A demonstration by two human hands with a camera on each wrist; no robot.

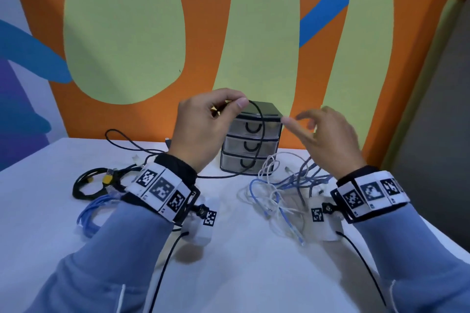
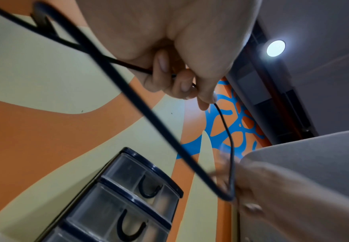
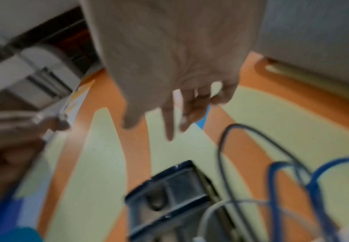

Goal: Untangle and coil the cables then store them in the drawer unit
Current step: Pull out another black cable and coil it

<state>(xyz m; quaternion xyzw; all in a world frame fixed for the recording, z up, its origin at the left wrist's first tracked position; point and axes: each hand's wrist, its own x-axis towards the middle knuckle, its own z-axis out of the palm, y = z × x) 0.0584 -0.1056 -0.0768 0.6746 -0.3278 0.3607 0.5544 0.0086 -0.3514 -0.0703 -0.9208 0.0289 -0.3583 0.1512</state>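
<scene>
My left hand (image 1: 203, 122) is raised in front of the drawer unit (image 1: 251, 137) and pinches a thin black cable (image 1: 262, 129) between thumb and fingers. That cable loops down past the drawers to the table and trails off left. In the left wrist view the curled fingers (image 2: 169, 78) grip the black cable (image 2: 128, 101). My right hand (image 1: 323, 134) hovers to the right of the drawer unit, fingers spread and relaxed, holding nothing; its view is blurred. A tangle of white and blue cables (image 1: 279, 193) lies under it on the white table (image 1: 241, 262).
A coiled black cable with yellow connectors (image 1: 94, 183) and a blue coiled cable (image 1: 94, 213) lie at the left of the table. All three clear drawers with black handles are closed. The painted orange and green wall (image 1: 203, 33) stands right behind the unit.
</scene>
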